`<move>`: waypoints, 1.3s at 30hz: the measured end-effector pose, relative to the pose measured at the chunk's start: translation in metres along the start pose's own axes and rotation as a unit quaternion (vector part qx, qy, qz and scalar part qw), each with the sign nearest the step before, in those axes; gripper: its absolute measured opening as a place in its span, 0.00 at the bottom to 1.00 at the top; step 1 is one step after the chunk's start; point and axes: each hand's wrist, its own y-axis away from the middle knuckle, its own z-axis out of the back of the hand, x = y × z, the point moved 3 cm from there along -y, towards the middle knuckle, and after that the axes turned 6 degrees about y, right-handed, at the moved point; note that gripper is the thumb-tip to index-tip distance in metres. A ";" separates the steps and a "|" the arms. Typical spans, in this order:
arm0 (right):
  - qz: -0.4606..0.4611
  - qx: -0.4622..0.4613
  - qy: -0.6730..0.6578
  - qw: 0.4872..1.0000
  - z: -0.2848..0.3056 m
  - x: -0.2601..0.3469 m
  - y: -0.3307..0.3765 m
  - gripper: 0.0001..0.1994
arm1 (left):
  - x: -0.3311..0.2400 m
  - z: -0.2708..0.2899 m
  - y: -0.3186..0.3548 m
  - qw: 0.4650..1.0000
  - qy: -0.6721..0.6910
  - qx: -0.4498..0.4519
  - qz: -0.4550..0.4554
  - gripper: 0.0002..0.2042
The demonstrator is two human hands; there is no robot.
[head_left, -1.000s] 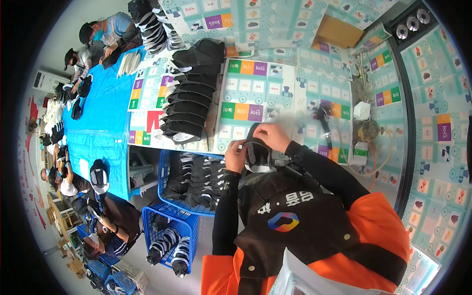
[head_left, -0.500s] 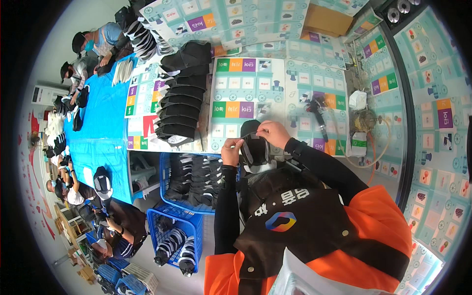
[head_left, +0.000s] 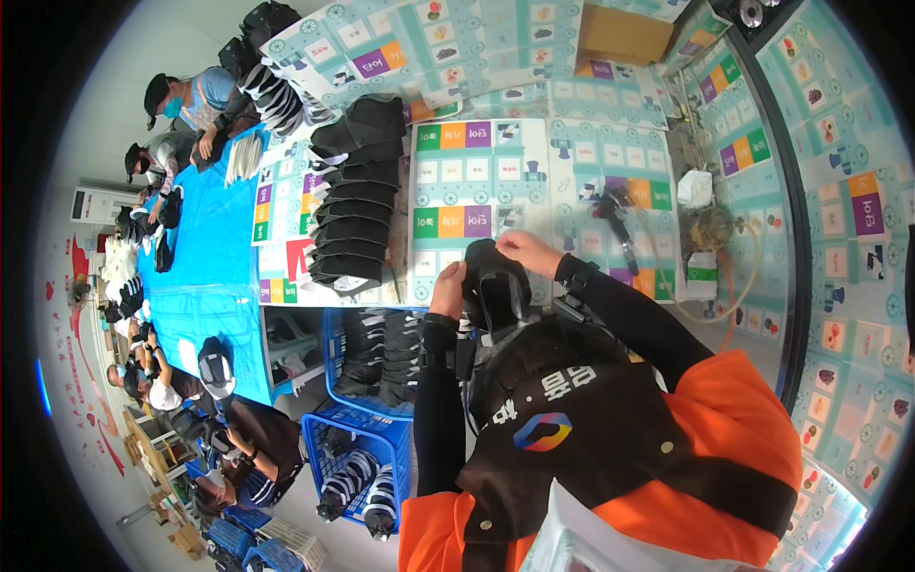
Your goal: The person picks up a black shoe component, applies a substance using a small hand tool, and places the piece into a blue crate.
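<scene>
A black cap [head_left: 497, 282] is held up at the near edge of the table, its hollow inside turned partly toward me. My left hand [head_left: 448, 290] grips its left side, with the fingers partly hidden behind the cloth. At the cap's upper right, my right hand [head_left: 530, 254] pinches the rim between thumb and fingers. Left of my hands, a long row of nested black caps [head_left: 355, 214] lies on the table.
Right of my hands lies a black hand tool [head_left: 620, 229] with a hose. Blue baskets [head_left: 357, 417] of stacked caps stand below the table at left. A blue-covered table [head_left: 205, 267] extends left, where several people work. A cardboard box [head_left: 621, 38] sits at the back.
My left hand has shifted slightly down and left, and the cap has turned and opened wider between my hands. The whole view has tilted a little.
</scene>
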 end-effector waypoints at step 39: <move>-0.184 -0.443 0.459 0.748 0.198 -0.149 0.047 0.16 | -0.106 -0.166 -0.066 0.696 -0.676 -0.047 -0.239 0.21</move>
